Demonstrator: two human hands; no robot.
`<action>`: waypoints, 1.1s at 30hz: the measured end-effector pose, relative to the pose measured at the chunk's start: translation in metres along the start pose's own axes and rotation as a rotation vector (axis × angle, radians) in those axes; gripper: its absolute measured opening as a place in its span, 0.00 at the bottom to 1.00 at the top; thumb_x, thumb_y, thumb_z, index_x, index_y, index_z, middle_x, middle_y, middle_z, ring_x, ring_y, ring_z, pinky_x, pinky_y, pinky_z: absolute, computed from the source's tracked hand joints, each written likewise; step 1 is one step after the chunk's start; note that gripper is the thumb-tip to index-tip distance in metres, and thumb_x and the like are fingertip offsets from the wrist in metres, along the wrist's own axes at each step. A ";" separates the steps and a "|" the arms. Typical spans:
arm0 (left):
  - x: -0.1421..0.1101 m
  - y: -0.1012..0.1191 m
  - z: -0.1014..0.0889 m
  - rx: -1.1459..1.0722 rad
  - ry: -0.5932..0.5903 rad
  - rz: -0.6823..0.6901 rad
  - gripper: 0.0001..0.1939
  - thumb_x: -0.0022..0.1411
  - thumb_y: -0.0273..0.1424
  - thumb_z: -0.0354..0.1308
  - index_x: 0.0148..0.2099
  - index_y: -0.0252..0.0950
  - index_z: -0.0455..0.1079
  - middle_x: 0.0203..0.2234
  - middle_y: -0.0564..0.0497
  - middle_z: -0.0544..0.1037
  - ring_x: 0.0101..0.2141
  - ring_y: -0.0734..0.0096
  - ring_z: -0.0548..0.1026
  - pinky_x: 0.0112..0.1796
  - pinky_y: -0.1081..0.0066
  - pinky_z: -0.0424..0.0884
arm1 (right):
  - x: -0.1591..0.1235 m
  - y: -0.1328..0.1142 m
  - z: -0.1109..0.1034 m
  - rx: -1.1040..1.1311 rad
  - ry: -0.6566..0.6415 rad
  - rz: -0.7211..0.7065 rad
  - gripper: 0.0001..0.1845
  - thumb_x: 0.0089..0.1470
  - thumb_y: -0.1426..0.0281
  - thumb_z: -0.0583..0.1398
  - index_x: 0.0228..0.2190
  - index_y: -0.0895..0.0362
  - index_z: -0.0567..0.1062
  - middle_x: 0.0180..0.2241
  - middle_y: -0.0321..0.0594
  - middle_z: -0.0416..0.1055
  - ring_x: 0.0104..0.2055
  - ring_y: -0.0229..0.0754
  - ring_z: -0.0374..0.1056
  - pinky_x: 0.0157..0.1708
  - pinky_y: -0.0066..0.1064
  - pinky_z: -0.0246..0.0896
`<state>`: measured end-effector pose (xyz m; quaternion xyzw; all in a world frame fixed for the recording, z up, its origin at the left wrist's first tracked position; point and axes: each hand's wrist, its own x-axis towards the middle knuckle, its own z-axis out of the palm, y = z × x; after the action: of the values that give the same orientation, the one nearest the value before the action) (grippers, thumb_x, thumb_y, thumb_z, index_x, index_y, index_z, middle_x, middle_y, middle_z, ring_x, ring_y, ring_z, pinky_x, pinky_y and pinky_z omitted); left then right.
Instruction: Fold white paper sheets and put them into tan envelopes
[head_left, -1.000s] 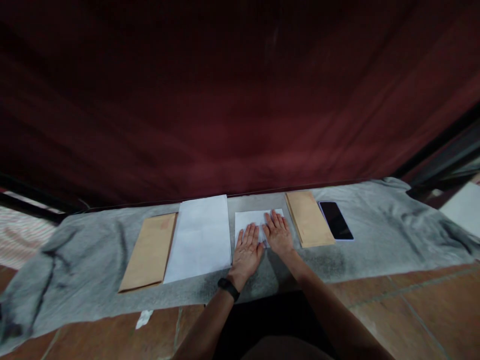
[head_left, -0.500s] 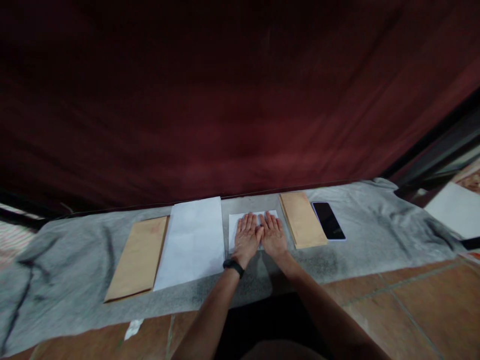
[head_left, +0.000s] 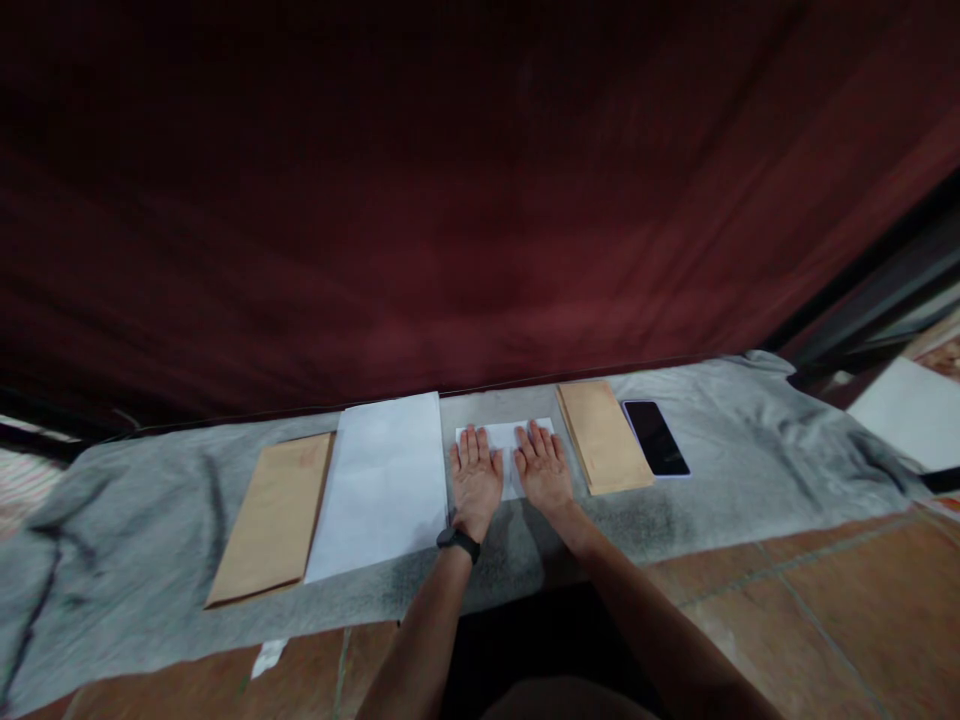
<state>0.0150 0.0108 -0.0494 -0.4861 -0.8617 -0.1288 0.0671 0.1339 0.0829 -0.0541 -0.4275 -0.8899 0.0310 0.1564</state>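
Seemingly holding it flat, the left hand [head_left: 475, 482] and right hand [head_left: 546, 478], both open, cover small white paper [head_left: 504, 438] between the grey cloth's [head_left: 742, 450] long edges.

Couldn't read any text, brand or number here, tbh. Closest thing was a faint reddish mark near the top of the brown envelope [head_left: 274, 520] way left of the small white paper [head_left: 510, 436] — too blurry to make out, so no clue if it was lettering or a stamp.
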 end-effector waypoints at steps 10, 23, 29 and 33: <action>-0.007 -0.001 -0.002 0.025 -0.023 -0.034 0.30 0.73 0.36 0.41 0.71 0.25 0.51 0.69 0.35 0.52 0.69 0.55 0.49 0.66 0.53 0.49 | 0.000 -0.002 -0.001 0.008 -0.003 0.008 0.28 0.69 0.63 0.47 0.67 0.55 0.59 0.68 0.49 0.53 0.70 0.51 0.49 0.67 0.47 0.39; -0.007 -0.001 -0.001 0.000 0.014 -0.021 0.31 0.73 0.37 0.41 0.71 0.24 0.52 0.69 0.34 0.53 0.69 0.53 0.51 0.66 0.51 0.51 | -0.012 0.009 0.009 0.035 0.132 0.039 0.31 0.68 0.65 0.45 0.65 0.71 0.57 0.66 0.62 0.55 0.68 0.56 0.54 0.64 0.51 0.49; -0.007 -0.002 0.002 -0.022 0.001 -0.038 0.31 0.72 0.38 0.42 0.71 0.28 0.52 0.69 0.37 0.53 0.69 0.55 0.49 0.66 0.51 0.51 | 0.004 -0.006 0.002 0.097 0.041 -0.050 0.29 0.69 0.64 0.44 0.65 0.64 0.60 0.67 0.53 0.56 0.69 0.51 0.51 0.66 0.49 0.46; -0.007 -0.004 0.002 -0.006 0.003 -0.016 0.30 0.72 0.36 0.41 0.71 0.26 0.52 0.69 0.37 0.52 0.69 0.55 0.49 0.66 0.52 0.50 | 0.013 -0.021 0.002 0.136 -0.033 -0.159 0.28 0.69 0.64 0.44 0.64 0.61 0.64 0.67 0.48 0.57 0.69 0.48 0.51 0.67 0.45 0.45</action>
<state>0.0156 0.0035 -0.0540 -0.4794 -0.8650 -0.1327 0.0658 0.1097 0.0794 -0.0485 -0.3432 -0.9193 0.0856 0.1724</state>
